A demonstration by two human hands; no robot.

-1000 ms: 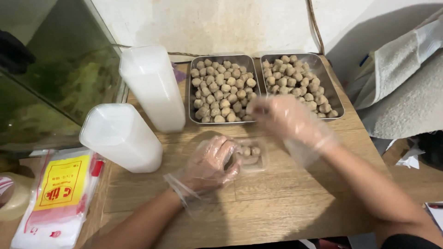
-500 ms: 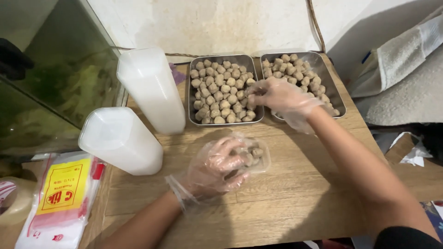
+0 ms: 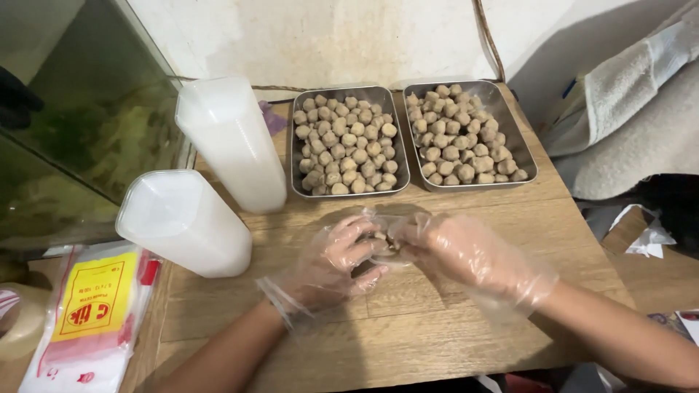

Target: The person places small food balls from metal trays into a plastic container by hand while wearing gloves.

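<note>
Two gloved hands met over a small clear container of meatballs at the table's centre.

Left hand [image 3: 331, 266] curled loosely around the clear container [image 3: 386, 244], cupping it; right hand [image 3: 466, 255] half closed, fingertips pressed on it from three o'clock. Two steel trays [image 3: 349, 142] of brown meatballs sat at twelve o'clock on the wooden table [image 3: 408, 327], stacked white containers [image 3: 182, 222] at nine o'clock.
</note>
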